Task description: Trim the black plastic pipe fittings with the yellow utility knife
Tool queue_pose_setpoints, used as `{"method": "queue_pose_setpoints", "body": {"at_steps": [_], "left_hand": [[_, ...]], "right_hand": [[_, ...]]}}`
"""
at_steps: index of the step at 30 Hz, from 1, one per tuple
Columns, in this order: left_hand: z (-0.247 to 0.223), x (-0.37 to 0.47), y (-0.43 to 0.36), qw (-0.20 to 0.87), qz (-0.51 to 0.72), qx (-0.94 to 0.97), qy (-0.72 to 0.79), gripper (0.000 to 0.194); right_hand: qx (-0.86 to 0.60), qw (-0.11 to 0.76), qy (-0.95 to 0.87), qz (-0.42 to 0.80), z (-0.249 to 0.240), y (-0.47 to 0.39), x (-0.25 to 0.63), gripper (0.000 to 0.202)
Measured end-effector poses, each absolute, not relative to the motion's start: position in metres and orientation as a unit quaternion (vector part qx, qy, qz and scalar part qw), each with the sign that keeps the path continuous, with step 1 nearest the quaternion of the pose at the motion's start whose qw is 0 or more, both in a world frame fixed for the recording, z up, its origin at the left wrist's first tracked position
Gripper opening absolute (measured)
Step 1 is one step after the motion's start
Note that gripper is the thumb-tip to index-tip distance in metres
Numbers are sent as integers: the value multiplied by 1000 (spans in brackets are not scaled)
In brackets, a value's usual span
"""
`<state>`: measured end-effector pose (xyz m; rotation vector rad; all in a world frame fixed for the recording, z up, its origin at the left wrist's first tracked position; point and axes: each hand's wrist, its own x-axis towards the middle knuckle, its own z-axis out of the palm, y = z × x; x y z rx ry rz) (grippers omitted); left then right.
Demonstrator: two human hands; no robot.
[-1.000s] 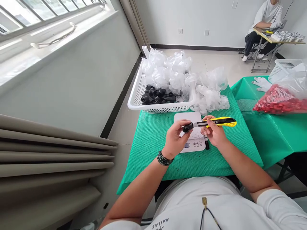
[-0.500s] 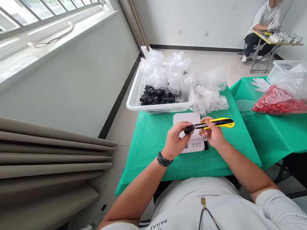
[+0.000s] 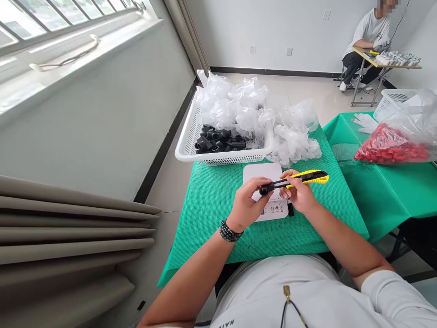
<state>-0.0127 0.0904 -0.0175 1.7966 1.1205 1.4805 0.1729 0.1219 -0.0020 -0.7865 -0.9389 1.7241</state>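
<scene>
Between thumb and fingers, my left hand (image 3: 246,200) pinches a black rubber elbow-shaped cap (image 3: 265,189), its round opening facing me. My right hand (image 3: 300,193) is closed around a yellow and black utility knife (image 3: 312,176). The knife's blade is out, pointing left, and its tip meets the cap's right side; whether it has cut in I cannot tell. Both hands are above a white digital scale (image 3: 262,171), which they partly cover. A small black object (image 3: 290,209) lies at the scale's right edge.
A white basket (image 3: 218,159) at the table's back holds black caps (image 3: 218,140) and clear plastic bags (image 3: 235,100). More bags (image 3: 293,141) lie right of it. On the right green-covered table (image 3: 392,187) are a bag of red pieces (image 3: 389,146) and a glove (image 3: 364,122). A person (image 3: 368,36) sits beyond.
The view has shifted slightly. Both hands keep their hold on the cap and the knife, with the blade still at the cap; no clear movement of either shows.
</scene>
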Motion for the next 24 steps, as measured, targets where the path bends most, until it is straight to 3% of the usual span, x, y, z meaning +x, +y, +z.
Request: {"method": "queue_pose_setpoints", "body": {"at_steps": [8, 24], "left_hand": [[-17, -13, 90, 274, 547, 671, 419, 20], [-18, -14, 90, 255, 553, 669, 426, 21]], "right_hand": [[-321, 488, -389, 713, -3, 122, 174, 22], [-316, 485, -400, 710, -3, 121, 172, 23]]}}
